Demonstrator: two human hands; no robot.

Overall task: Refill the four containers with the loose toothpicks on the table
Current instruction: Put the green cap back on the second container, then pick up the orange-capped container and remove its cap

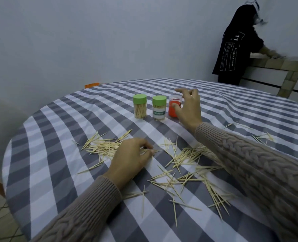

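I am watching my left hand (130, 154) resting low on the table (61, 130), wrist bent and knuckles up, its fingers curling in and pinching a few toothpicks (103, 146) at the edge of the left-hand pile. My right arm is stretching forward across the cloth, sleeve lying over more loose picks, and the right hand (188, 109) is reaching to the orange jar (173, 109) with fingers spread and half curled; the thumb is touching the jar's side and the fingers are arching over its far side, but I cannot tell whether they are really gripping it. The jar is standing upright at the right end of a row, just beside the labelled jar (159, 108) and the left jar (140, 106), both wearing green caps and showing picks inside. I am seeing only three containers. Loose picks are lying scattered between and around my arms, with a smaller cluster (263, 137) well off to the right.
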